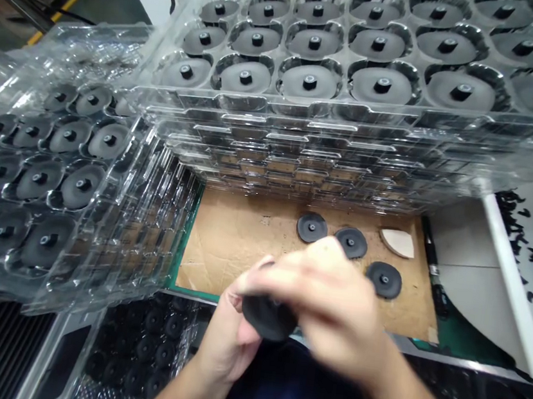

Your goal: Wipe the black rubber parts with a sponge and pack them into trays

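My left hand is closed on the edge of a round black rubber-looking disc, tilted up in front of my body. Over the same disc curls my right hand, blurred by motion, with its fingers bent and reaching to the disc's upper edge. Whatever those right fingers pinch, if anything, is hidden. Just beyond the hands, a black disc with a small central hub, a second disc and a third disc lie on a brown cardboard sheet.
A pale wedge-shaped piece lies on the cardboard, beside a black pen-like tool. Behind rises a tall stack of clear plastic trays holding grey discs. Another tray stack stands left. A white panel edges the right side.
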### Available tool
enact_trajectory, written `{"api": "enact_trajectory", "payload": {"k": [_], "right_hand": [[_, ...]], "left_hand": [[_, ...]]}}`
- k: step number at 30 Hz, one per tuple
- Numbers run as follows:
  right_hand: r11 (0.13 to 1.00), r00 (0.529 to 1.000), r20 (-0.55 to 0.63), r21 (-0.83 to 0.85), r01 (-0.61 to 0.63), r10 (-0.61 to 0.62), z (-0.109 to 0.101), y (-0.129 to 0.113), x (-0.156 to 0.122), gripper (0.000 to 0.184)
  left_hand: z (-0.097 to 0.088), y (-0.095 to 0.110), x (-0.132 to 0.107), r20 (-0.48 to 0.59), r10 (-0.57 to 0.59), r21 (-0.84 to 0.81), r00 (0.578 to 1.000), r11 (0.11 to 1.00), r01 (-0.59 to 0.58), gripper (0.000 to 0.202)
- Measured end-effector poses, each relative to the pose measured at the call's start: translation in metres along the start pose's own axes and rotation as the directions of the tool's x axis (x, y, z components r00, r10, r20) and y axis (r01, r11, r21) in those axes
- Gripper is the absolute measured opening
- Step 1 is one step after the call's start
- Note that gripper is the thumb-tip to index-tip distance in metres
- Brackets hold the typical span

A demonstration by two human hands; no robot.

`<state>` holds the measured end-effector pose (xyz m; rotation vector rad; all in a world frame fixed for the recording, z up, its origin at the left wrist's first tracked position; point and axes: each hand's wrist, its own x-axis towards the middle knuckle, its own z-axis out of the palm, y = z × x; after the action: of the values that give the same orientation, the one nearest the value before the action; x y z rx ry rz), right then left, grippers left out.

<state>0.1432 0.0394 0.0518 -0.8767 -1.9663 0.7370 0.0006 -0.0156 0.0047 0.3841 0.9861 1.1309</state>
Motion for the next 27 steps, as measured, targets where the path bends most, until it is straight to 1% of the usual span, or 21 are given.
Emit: {"api": "enact_trajectory", "payload": {"k": [1,3,4,5,6,8,10,12,14,15,16,17,18,19,20,21,22,23,24,26,27], "right_hand": [[0.988,0.988,-0.018,-0.003,-0.156,0.156,0.000,0.010,-0.006,0.026],[0.901,0.901,-0.036,-0.021,-0.432,0.432,0.005,0.032,-0.025,0.019],[0.855,0.855,-0.011,-0.030,-0.518,0.518,0.010,0.042,-0.038,0.019],[0.828,0.827,0.034,-0.034,-0.560,0.561,0.017,0.051,-0.052,0.020],[0.819,0.816,0.076,-0.037,-0.572,0.573,0.025,0.058,-0.066,0.020],[0.823,0.815,0.123,-0.036,-0.567,0.567,0.039,0.066,-0.087,0.018],[0.821,0.814,0.117,-0.030,-0.570,0.569,0.043,0.064,-0.092,0.016],[0.806,0.804,0.046,-0.018,-0.592,0.592,0.037,0.050,-0.079,0.018],[0.813,0.809,-0.093,0.006,-0.583,0.581,0.024,0.027,-0.055,0.021],[0.850,0.832,-0.191,0.024,-0.527,0.521,0.019,0.013,-0.043,0.021],[0.903,0.875,-0.238,0.022,-0.430,0.422,0.014,0.000,-0.031,0.021],[0.948,0.922,-0.235,0.004,-0.317,0.309,0.012,-0.011,-0.021,0.022],[0.976,0.958,-0.191,-0.006,-0.218,0.213,0.011,-0.021,-0.013,0.023],[0.988,0.982,-0.107,-0.004,-0.157,0.156,0.011,-0.027,-0.008,0.023],[0.990,0.990,-0.007,0.011,-0.139,0.139,0.013,-0.031,-0.004,0.022],[0.988,0.985,0.085,0.022,-0.155,0.152,0.014,-0.032,-0.002,0.021],[0.983,0.975,0.137,0.017,-0.181,0.177,0.016,-0.031,0.000,0.019],[0.981,0.972,0.134,-0.012,-0.193,0.192,0.018,-0.030,0.002,0.018],[0.981,0.979,0.078,-0.055,-0.184,0.188,0.019,-0.028,0.003,0.018],[0.987,0.993,-0.043,-0.112,-0.119,0.114,0.019,-0.026,0.003,0.022],[0.992,0.995,-0.051,-0.096,-0.087,0.083,0.017,-0.027,0.002,0.024]], "left_hand": [[-0.001,0.001,0.001,-0.010,0.021,-0.036,1.000,0.999,-0.022,0.074],[-0.003,0.003,0.002,-0.023,0.058,-0.122,0.998,0.991,-0.060,0.068],[-0.004,0.005,0.003,-0.029,0.066,-0.156,0.997,0.985,-0.070,0.065],[-0.005,0.007,0.004,-0.036,0.069,-0.178,0.997,0.981,-0.074,0.063],[-0.005,0.009,0.005,-0.043,0.066,-0.186,0.997,0.980,-0.073,0.061],[-0.003,0.012,0.007,-0.054,0.046,-0.191,0.997,0.980,-0.056,0.060],[0.000,0.013,0.008,-0.047,0.019,-0.195,0.999,0.980,-0.027,0.061],[0.004,0.014,0.007,-0.045,-0.002,-0.190,0.999,0.982,-0.006,0.060],[0.009,0.014,0.005,-0.070,-0.002,-0.176,0.998,0.984,-0.010,0.061],[0.011,0.014,0.003,-0.087,0.001,-0.168,0.996,0.986,-0.016,0.062],[0.012,0.014,0.002,-0.097,-0.004,-0.160,0.995,0.987,-0.012,0.061],[0.012,0.013,0.000,-0.099,-0.010,-0.156,0.995,0.988,-0.005,0.059],[0.012,0.013,-0.001,-0.092,-0.013,-0.156,0.996,0.988,-0.001,0.057],[0.011,0.012,-0.002,-0.083,-0.011,-0.158,0.997,0.988,-0.003,0.057],[0.009,0.011,-0.003,-0.077,-0.007,-0.159,0.997,0.987,-0.006,0.057],[0.008,0.010,-0.003,-0.074,-0.005,-0.157,0.997,0.988,-0.007,0.056],[0.007,0.009,-0.003,-0.070,-0.002,-0.151,0.998,0.988,-0.008,0.056],[0.006,0.008,-0.002,-0.060,-0.009,-0.143,0.998,0.990,0.000,0.055],[0.006,0.008,-0.002,-0.042,-0.029,-0.136,0.999,0.991,0.023,0.053],[0.008,0.009,-0.003,-0.003,-0.064,-0.134,0.998,0.989,0.063,0.050],[0.009,0.011,-0.003,0.010,-0.067,-0.146,0.998,0.987,0.067,0.051]]}}
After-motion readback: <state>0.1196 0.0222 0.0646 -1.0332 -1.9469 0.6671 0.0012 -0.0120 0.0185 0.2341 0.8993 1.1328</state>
